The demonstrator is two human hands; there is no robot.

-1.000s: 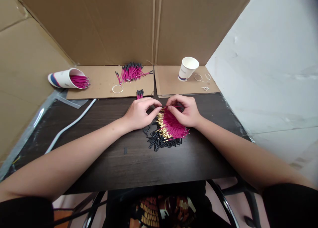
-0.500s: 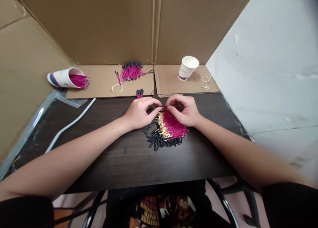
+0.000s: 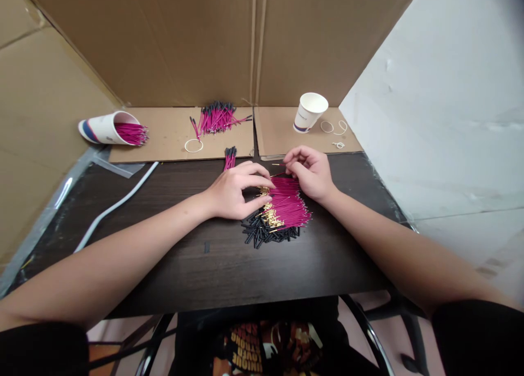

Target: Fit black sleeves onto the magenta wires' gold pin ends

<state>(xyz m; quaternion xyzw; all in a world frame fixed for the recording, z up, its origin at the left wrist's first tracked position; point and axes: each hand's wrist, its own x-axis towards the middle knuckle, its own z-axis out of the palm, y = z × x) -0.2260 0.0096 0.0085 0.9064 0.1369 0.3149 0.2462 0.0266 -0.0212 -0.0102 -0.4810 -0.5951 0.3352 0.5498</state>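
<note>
A heap of magenta wires with gold pin ends (image 3: pixel 289 204) lies on the dark table. Black sleeves (image 3: pixel 262 231) are scattered beneath and in front of it. My left hand (image 3: pixel 239 189) reaches over the gold ends from the left, thumb and fingers apart, fingertips at the heap. Above the heap's far right, my right hand (image 3: pixel 311 171) is closed in a pinch on a single wire (image 3: pixel 279 164), its gold end pointing left. Behind my left hand lies a small group of black-capped magenta wires (image 3: pixel 230 156), partly hidden by that hand.
On the cardboard at the back lie a pile of black-capped wires (image 3: pixel 219 118) and a rubber band (image 3: pixel 194 145). A tipped paper cup (image 3: pixel 100 129) holds magenta wires; an upright paper cup (image 3: pixel 309 114) stands right. A pale cable (image 3: pixel 110 204) crosses the table's left.
My hands have moved apart. The right has shifted right and away with a wire in its fingers; the left has come slightly nearer and opened over the gold ends.
</note>
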